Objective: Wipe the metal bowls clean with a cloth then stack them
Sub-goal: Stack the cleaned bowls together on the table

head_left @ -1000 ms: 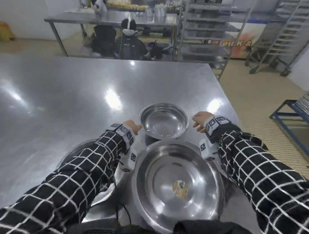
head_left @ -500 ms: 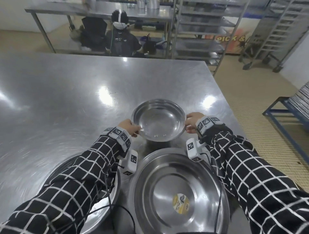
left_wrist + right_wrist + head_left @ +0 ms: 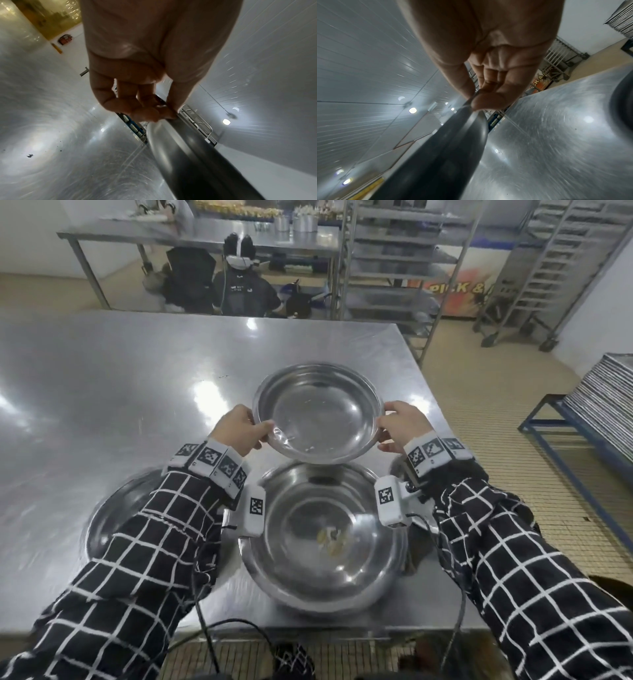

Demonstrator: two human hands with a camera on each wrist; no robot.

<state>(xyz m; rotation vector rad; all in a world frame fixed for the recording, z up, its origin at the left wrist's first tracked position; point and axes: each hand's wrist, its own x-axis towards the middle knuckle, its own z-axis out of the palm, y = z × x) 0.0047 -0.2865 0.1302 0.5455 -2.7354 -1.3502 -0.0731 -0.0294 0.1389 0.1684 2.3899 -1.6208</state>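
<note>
Left hand point(image 3: 241, 430) pinches the small bowl point(image 3: 317, 412) at its left rim, thumb on top, fingers point(image 3: 145, 111) curled beneath. The bowl is held above the table point(image 3: 102, 392), tilted, just over the far edge of the big bowl point(image 3: 322, 539). Right hand point(image 3: 402, 428) pinches the right rim likewise. A third bowl point(image 3: 113, 518) lies under the left sleeve. Racks point(image 3: 387, 258) stand behind; tiled floor point(image 3: 479, 405) to the right.
</note>
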